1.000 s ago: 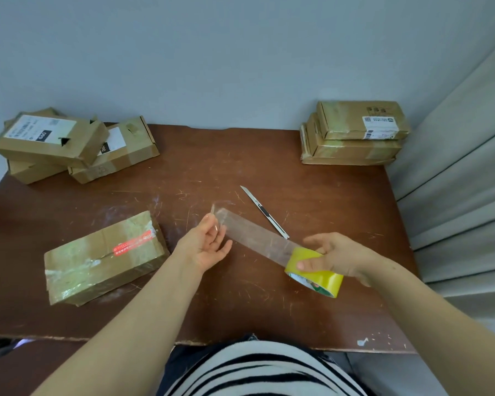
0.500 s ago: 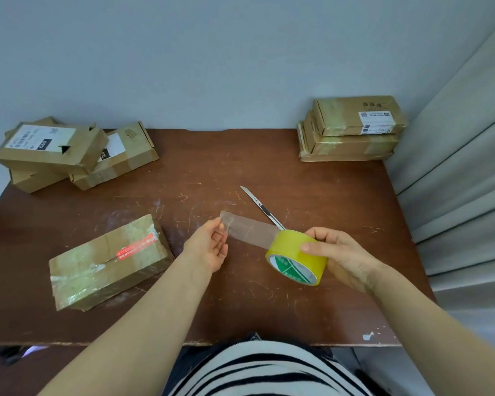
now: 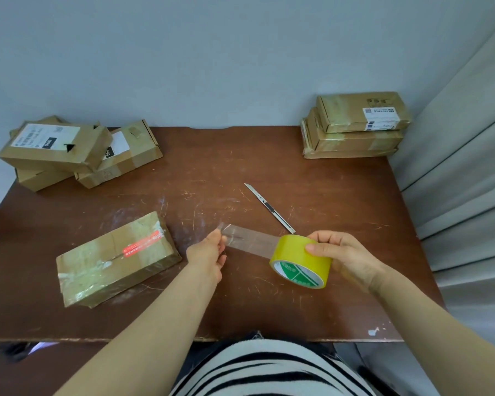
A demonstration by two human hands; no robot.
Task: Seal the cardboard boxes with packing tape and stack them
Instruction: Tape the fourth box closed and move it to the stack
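Observation:
My right hand (image 3: 346, 258) grips a yellow roll of packing tape (image 3: 300, 261) above the brown table (image 3: 240, 155). A clear strip of tape (image 3: 249, 240) runs from the roll to my left hand (image 3: 209, 254), which pinches its free end. A cardboard box (image 3: 115, 258) with a red sticker and old tape lies on the table just left of my left hand. Three boxes (image 3: 75, 152) are piled loosely at the back left. A neat stack of boxes (image 3: 355, 127) stands at the back right.
A slim utility knife (image 3: 269, 207) lies on the table behind the tape roll, blade end pointing away. A grey curtain (image 3: 466, 167) hangs along the table's right side. A pale wall closes the far edge.
The roll has turned upright and come closer to my left hand, so the pulled strip is shorter. Both hands have shifted slightly right.

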